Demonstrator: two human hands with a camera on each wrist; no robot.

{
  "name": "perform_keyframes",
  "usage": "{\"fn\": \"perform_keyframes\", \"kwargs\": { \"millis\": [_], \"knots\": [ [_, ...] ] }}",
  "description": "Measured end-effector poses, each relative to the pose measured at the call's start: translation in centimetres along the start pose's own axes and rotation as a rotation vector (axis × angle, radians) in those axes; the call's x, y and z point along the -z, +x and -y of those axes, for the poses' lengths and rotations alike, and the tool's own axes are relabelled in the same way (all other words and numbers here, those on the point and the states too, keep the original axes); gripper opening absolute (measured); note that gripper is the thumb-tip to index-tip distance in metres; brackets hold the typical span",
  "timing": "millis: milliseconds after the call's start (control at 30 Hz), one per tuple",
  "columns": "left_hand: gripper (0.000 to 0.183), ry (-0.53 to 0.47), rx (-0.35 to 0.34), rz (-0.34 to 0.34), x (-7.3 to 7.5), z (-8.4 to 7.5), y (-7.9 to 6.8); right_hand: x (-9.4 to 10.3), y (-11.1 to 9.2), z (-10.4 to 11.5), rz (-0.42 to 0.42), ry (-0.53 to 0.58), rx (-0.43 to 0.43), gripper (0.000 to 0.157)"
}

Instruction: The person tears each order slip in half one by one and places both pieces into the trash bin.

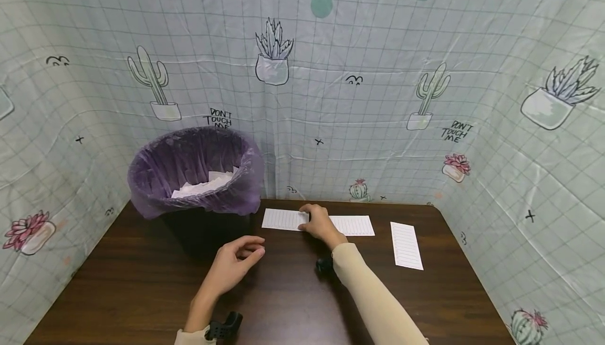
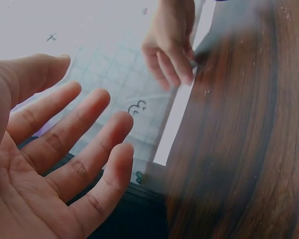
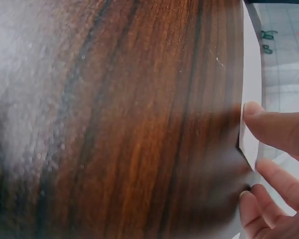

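Observation:
My right hand is at the right end of a white lined paper slip, thumb at its near edge and index finger at its far edge. In the right wrist view, the thumb lies on the end of this slip, with the other fingers curled beside it. A second lined slip lies partly behind that hand. Farther right is a third slip, turned lengthwise. My left hand is held over the table in front of the bin, fingers relaxed and holding nothing.
A black bin with a purple liner stands at the back left of the dark wooden table. White papers are inside it. A cactus-print cloth hangs behind and along both sides.

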State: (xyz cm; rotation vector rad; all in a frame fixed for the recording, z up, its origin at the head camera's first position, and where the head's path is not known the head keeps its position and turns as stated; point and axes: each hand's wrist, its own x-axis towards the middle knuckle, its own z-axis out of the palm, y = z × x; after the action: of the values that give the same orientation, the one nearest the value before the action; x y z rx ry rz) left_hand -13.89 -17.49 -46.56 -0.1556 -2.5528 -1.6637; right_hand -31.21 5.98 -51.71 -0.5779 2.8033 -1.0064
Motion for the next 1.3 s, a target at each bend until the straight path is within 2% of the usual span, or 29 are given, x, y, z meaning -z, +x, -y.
{"fn": "perform_keyframes", "kwargs": {
  "millis": [167,400,633,767,867,967,1133,1300],
  "knots": [
    [0.022,-0.010,0.015,0.001,-0.6,-0.1,0.2,0.3,-0.6,0.3,0.028,-0.021,-0.022,0.045],
    [0.021,-0.003,0.044,0.013,-1.1,-0.1,-0.1,0.9,-2.1,1.3,0.121,-0.065,-0.010,0.046],
    [0.019,0.001,0.033,-0.018,-1.2,0.2,-0.1,0.4,-2.0,2.3,0.075,0.017,0.042,0.046],
    [0.019,-0.020,0.021,-0.016,-1.7,0.1,0.3,-0.1,-1.7,2.2,0.028,-0.078,-0.024,0.049],
    [0.020,-0.035,0.023,-0.017,-2.1,0.1,0.3,-0.1,-1.5,2.2,0.030,-0.155,-0.091,0.052],
    [0.020,-0.049,0.018,-0.026,-2.4,0.0,0.3,0.5,-1.6,2.6,0.082,-0.162,-0.144,0.051],
    [0.020,-0.064,0.034,-0.024,-2.8,0.0,0.3,1.1,-2.1,3.2,0.192,-0.143,-0.203,0.038],
    [0.019,-0.062,0.036,-0.022,-3.2,0.2,0.3,1.1,-2.6,3.2,0.223,-0.182,-0.186,0.026]
  ]
}}
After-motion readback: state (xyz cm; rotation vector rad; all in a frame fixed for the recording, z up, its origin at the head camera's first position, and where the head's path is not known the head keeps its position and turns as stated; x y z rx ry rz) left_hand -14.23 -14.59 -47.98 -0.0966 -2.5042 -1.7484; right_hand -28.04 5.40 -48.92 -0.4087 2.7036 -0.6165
